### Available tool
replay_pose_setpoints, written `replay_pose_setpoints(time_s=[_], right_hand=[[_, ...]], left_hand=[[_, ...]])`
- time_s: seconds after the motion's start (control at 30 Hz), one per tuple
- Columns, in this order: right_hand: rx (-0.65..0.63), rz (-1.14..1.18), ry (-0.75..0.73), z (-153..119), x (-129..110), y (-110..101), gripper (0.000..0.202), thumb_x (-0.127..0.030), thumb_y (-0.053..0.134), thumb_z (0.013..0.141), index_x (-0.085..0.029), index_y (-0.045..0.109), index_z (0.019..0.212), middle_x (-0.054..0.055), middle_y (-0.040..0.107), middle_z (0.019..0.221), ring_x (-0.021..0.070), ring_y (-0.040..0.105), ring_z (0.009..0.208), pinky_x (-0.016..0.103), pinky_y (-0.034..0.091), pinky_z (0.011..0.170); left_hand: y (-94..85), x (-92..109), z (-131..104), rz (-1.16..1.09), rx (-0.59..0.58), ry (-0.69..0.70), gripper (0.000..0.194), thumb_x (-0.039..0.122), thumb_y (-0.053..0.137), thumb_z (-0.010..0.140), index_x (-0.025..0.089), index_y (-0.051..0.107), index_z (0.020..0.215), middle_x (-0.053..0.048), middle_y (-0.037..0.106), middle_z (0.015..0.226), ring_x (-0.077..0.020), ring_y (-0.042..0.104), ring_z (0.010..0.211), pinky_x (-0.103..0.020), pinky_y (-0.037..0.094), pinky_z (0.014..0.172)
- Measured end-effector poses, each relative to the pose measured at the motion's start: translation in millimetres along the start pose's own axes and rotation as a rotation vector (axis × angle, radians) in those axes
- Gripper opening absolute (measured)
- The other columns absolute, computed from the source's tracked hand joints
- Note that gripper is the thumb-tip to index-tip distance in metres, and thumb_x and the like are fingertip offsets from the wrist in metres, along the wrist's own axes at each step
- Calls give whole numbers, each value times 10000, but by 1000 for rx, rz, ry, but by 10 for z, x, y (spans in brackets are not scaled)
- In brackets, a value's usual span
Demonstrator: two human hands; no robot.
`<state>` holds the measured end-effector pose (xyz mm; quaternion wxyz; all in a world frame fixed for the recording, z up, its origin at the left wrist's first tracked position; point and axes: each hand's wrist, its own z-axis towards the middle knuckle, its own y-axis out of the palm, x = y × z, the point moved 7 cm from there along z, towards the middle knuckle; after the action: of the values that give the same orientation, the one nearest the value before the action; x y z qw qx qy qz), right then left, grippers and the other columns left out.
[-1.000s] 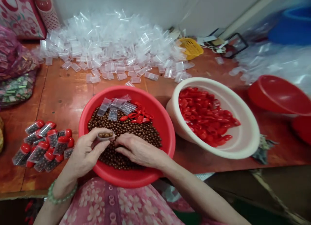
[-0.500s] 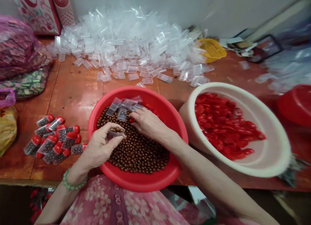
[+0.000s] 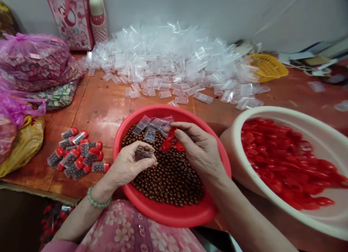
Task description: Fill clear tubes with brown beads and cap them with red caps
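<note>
My left hand [image 3: 133, 163] is closed round a clear plastic container [image 3: 144, 153], its open mouth upward, with brown balls showing at the top. It is over the left side of a red basin [image 3: 174, 219]. In my right hand [image 3: 199, 147] small red caps [image 3: 170, 139] are pinched between the fingers, a short way right of the container. Under both hands, shiny brown balls [image 3: 171, 186] fill much of the basin. Several clear containers [image 3: 150, 134] lie on the balls near the far rim.
Filled containers with red caps [image 3: 78, 152] lie in a heap to the left. A cream basin [image 3: 246, 165] of red caps stands right. Clear containers [image 3: 168, 60] are piled along the wall beside a yellow basket [image 3: 268, 67]. Plastic bags [image 3: 40, 60] sit at far left.
My right hand has lifted from the balls near the far rim and now shows red caps in its fingers. My left hand keeps holding the container. The view has shifted.
</note>
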<state>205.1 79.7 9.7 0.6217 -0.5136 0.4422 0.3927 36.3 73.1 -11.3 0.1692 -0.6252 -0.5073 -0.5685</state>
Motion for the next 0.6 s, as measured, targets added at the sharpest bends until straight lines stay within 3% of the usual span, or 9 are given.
replay_pose_setpoints(time_s=[0.13,0.33,0.43,0.6], right_hand=[[22,304,101,-122,4,181,261,-426,530,910,-246,547,1098,83,718,1055,205,681,965,393,529,895],[111,393,84,-187,-9,165,196,-398,555,894,-261,514,1028,83,731,1033,204,708,921,389,552,856],[125,315,34,-215,-11,134,168,-380,539,915,-254,530,1026,80,739,1007,201,716,901,379,567,828],[168,-32,-220,-290,-143,40,146,-263,568,918,-232,603,1056,61,745,977,192,707,940,352,571,836]], left_hand=[[3,-37,-4,-5,94,-4,286,261,762,710,152,581,903,-8,650,870,-109,644,762,-252,509,754],[-17,-148,6,-92,135,-39,343,269,780,686,149,595,948,-13,632,896,-134,632,820,-298,536,785],[-19,-152,36,-95,105,-19,313,249,770,690,145,606,935,-4,627,881,-126,601,832,-317,510,845],[-30,-127,55,-28,102,-14,271,200,749,690,138,606,911,9,629,836,-109,569,793,-276,445,825]])
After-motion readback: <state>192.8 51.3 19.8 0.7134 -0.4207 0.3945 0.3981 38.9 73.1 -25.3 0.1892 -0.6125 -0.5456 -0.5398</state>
